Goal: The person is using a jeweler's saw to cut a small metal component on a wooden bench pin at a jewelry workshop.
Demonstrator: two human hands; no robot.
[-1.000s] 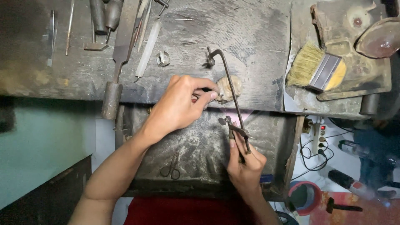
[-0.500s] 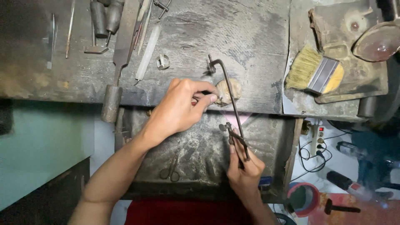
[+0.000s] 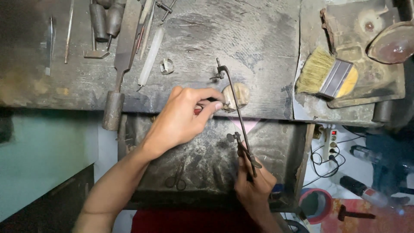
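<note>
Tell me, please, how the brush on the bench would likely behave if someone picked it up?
The brush lies flat with a broad handle, so it probably won't roll. Its splayed bristles look soft and would likely bend. It seems light for its size.

The left hand (image 3: 183, 116) reaches forward, forearm slanting up from lower left, fingertips (image 3: 217, 105) pinched together. The right hand (image 3: 254, 187) sits lower — curled in a fist, apparently gripping — wrist bent upward.

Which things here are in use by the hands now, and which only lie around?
In use:
left hand
right hand
saw frame
wooden bench peg

Lying about:
brush
files and tools
small scissors
metal ring
</note>
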